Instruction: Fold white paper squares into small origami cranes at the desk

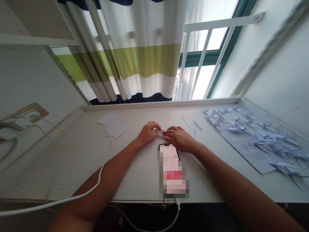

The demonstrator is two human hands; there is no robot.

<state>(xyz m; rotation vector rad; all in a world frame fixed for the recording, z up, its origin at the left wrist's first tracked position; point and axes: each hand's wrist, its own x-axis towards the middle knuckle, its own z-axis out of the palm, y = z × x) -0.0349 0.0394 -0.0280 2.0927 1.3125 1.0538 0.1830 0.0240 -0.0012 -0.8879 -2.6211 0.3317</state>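
A small piece of folded white paper (160,132) lies low at the table top between my two hands. My left hand (148,132) is closed, with thumb and index finger pinching the paper's left side. From the right, my right hand (180,138) holds the paper's other edge under its bent fingers, which partly cover it. Just below the hands a phone (169,154) lies face up, its screen lit and partly blurred out. The exact shape of the folds is too small to tell.
Several folded paper cranes (238,127) stand at the right, some on a printed sheet (251,156). Loose paper squares (117,128) lie at the left, thin paper strips (198,125) beyond my right hand. A white cable (106,161) crosses over my left forearm.
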